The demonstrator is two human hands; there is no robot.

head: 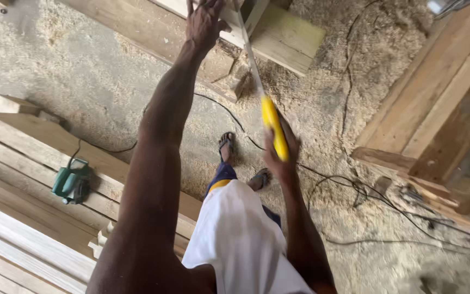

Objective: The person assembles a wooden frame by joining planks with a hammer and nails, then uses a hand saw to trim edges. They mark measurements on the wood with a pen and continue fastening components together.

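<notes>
The right hand is closed around a yellow tape-measure case, its pale blade stretched up to a light wooden plank at the top of the view. The left hand, arm fully extended, presses spread fingers on that plank beside the blade's far end, gripping nothing. A green power saw rests on stacked boards to the left, above a sawdust-covered floor.

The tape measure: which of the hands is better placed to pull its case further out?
Probably the right hand: it grips the yellow tape measure case. The left hand presses the blade's far end against the plank.
</notes>
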